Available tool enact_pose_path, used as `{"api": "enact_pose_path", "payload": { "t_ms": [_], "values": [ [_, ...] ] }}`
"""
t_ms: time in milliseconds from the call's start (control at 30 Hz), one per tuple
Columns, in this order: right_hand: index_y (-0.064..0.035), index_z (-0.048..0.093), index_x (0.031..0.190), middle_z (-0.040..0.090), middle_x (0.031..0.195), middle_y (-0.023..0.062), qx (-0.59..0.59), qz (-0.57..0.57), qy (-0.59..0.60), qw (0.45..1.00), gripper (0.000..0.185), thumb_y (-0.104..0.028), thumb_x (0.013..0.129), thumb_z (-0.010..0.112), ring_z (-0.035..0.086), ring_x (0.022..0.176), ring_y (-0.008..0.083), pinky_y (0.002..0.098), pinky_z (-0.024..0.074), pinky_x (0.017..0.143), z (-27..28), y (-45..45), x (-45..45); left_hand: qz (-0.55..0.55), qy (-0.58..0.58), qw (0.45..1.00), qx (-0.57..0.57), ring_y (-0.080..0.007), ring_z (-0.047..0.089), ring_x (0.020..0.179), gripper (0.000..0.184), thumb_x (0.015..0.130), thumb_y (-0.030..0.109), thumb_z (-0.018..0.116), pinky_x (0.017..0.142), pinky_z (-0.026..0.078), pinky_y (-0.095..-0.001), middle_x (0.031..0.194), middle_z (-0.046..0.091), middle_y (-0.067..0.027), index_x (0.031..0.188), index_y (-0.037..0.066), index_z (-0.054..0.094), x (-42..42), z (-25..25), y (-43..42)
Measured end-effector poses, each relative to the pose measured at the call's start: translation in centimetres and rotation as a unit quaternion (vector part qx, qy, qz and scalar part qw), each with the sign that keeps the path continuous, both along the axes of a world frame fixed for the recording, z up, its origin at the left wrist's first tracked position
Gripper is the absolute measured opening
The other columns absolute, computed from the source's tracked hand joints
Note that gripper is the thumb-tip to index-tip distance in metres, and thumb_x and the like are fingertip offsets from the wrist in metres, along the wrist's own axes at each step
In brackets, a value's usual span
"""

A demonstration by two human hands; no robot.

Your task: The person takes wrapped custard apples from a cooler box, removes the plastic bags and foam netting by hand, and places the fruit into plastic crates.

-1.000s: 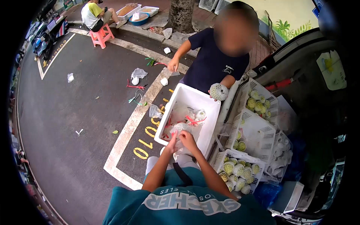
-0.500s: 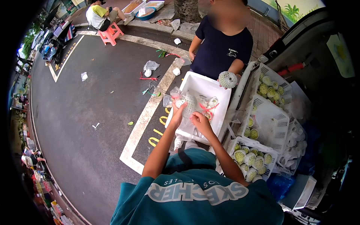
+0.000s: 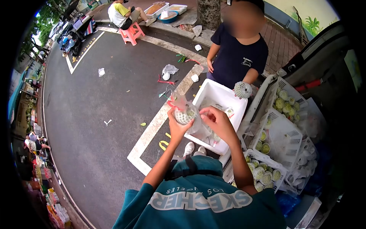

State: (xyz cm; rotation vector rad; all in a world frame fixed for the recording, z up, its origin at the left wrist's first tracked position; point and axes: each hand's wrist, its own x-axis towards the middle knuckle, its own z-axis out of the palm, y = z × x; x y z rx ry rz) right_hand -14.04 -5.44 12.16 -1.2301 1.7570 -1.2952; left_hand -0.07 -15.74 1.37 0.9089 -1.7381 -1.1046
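Observation:
My left hand is wrapped round a fruit in white foam netting, inside a clear plastic bag with a red tie near its top. My right hand is just right of the bag, fingers bent; thumb and forefinger are close together by the bag's edge, and whether they pinch the plastic is too small to tell. Below both hands is a white foam box with clear bags and netting inside. Across the box, another person holds a netted fruit in one hand.
White crates of netted fruit stand at the right in an open vehicle. Bags, ties and foam pieces lie on the road. Farther back, a person sits on a pink stool, near trays and a tree trunk.
My left hand has raised the bagged fruit out of the box, up and nearer to me. My right hand has risen beside it. The view has turned, shifting the scene rightward.

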Motion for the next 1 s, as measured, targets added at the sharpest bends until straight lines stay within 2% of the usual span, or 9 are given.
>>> {"api": "enact_pose_path", "payload": {
  "t_ms": [133,167,200,267,300,467,700,867,1000],
  "values": [
    [-0.0026,0.057,0.092,0.050,0.070,0.0059,-0.031,0.070,0.129,0.989,0.018,-0.010,0.076,0.059,0.049,0.058,0.0126,0.0243,0.0397,0.053,-0.8,-2.3,0.7,0.027,0.005,0.998,0.049,-0.0265,0.053,0.092,0.077,0.055,0.026,0.077,0.080,0.041,-0.0339,0.100,0.051,-0.0185,0.112,0.001,0.032,1.4,-0.6,1.6],
    [-0.0049,0.059,0.091,0.052,0.082,0.0083,0.020,0.079,0.166,0.983,0.018,-0.015,0.076,0.059,0.052,0.072,0.0183,0.0291,0.0405,0.065,-0.9,-3.0,1.0,0.036,-0.009,0.998,0.044,-0.0265,0.054,0.092,0.077,0.055,0.025,0.077,0.080,0.042,-0.0341,0.101,0.052,-0.0185,0.112,0.001,0.031,1.8,-1.0,1.8],
    [-0.0049,0.059,0.091,0.052,0.082,0.0083,0.023,0.087,0.170,0.981,0.018,-0.015,0.076,0.059,0.052,0.072,0.0183,0.0291,0.0405,0.065,-0.9,-3.6,1.4,0.046,-0.026,0.998,0.040,-0.0264,0.054,0.091,0.078,0.055,0.025,0.077,0.080,0.042,-0.0342,0.101,0.052,-0.0185,0.113,0.001,0.031,2.1,-1.0,2.1],
    [-0.0064,0.061,0.086,0.051,0.091,0.0088,-0.012,0.039,0.310,0.950,0.018,-0.020,0.076,0.059,0.047,0.088,0.0229,0.0346,0.0348,0.078,-1.3,-4.9,2.4,0.051,-0.022,0.996,0.066,-0.0275,0.051,0.095,0.078,0.054,0.025,0.077,0.082,0.040,-0.0357,0.103,0.050,-0.0177,0.113,0.000,0.033,2.9,-0.9,2.8],
    [-0.0082,0.063,0.084,0.049,0.096,0.0085,0.010,0.045,0.281,0.959,0.018,-0.024,0.075,0.058,0.040,0.098,0.0247,0.0380,0.0281,0.084,-1.7,-6.0,2.8,0.058,-0.063,0.996,0.029,-0.0283,0.049,0.097,0.077,0.054,0.025,0.076,0.084,0.038,-0.0363,0.105,0.048,-0.0169,0.113,0.001,0.034,3.2,-1.2,2.8],
    [-0.0108,0.064,0.085,0.050,0.098,0.0081,0.074,0.115,0.328,0.935,0.018,-0.024,0.074,0.058,0.040,0.098,0.0249,0.0381,0.0287,0.084,-5.6,-9.7,4.6,0.080,-0.107,0.989,-0.058,-0.0315,0.041,0.098,0.077,0.050,0.024,0.076,0.086,0.034,-0.0391,0.107,0.043,-0.0154,0.113,0.002,0.036,3.5,-2.1,2.2],
    [-0.0067,0.063,0.077,0.052,0.095,0.0075,0.050,0.162,0.238,0.956,0.016,-0.021,0.071,0.061,0.045,0.094,0.0249,0.0371,0.0325,0.083,-5.7,-10.9,5.5,0.098,-0.079,0.989,-0.083,-0.0333,0.039,0.096,0.075,0.048,0.016,0.076,0.085,0.033,-0.0409,0.104,0.042,-0.0156,0.110,0.003,0.036,4.4,-2.1,1.8],
    [-0.0022,0.062,0.078,0.057,0.086,0.0102,-0.033,0.185,0.038,0.982,0.015,-0.016,0.072,0.062,0.053,0.083,0.0224,0.0326,0.0392,0.076,-6.1,-11.1,2.9,0.117,-0.101,0.986,-0.066,-0.0316,0.040,0.100,0.073,0.050,0.018,0.075,0.086,0.034,-0.0394,0.104,0.041,-0.0142,0.109,0.002,0.035,5.5,-1.9,1.5],
    [0.0019,0.062,0.076,0.058,0.085,0.0092,-0.042,0.130,0.049,0.989,0.016,-0.012,0.070,0.064,0.055,0.078,0.0180,0.0273,0.0415,0.070,-6.0,-10.8,2.3,0.128,-0.107,0.983,-0.075,-0.0325,0.039,0.100,0.073,0.049,0.018,0.075,0.087,0.034,-0.0398,0.104,0.041,-0.0143,0.108,0.002,0.036,6.3,-2.4,0.9]
  ]
}}
